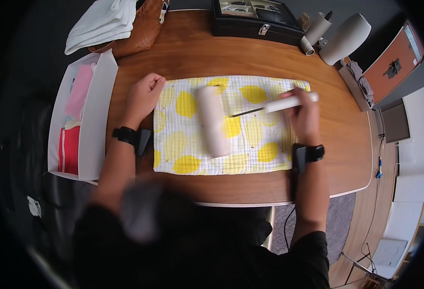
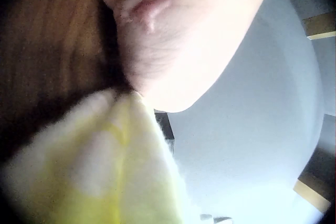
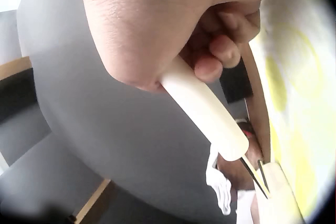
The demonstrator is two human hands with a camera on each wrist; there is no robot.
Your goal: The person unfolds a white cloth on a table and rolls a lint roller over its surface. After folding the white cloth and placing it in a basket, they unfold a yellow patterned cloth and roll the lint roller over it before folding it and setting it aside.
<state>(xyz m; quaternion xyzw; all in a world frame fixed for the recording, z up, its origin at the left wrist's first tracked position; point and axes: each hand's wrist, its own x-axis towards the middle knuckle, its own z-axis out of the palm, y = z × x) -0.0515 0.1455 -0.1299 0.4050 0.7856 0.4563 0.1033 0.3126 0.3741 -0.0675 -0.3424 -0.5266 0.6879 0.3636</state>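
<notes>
A lint roller (image 1: 214, 123) with a pale, blurred roll lies across the middle of a white cloth (image 1: 173, 156) printed with yellow lemons. My right hand (image 1: 304, 115) grips its white handle (image 3: 205, 111), fingers curled round it, over the cloth's right side. A thin dark rod joins handle and roll. At the cloth's far left corner, my left hand (image 1: 145, 96) is curled up and holds the edge. In the left wrist view, the cloth (image 2: 121, 161) gathers to a crease right under that hand; the fingertips are hidden.
Left of the cloth stands a white box (image 1: 98, 106) with pink and red folded fabric. A brown bag (image 1: 142, 36) bearing white cloths (image 1: 101, 24), a black case (image 1: 260, 30) and a white vase (image 1: 346, 38) line the back of the wooden table (image 1: 188, 48).
</notes>
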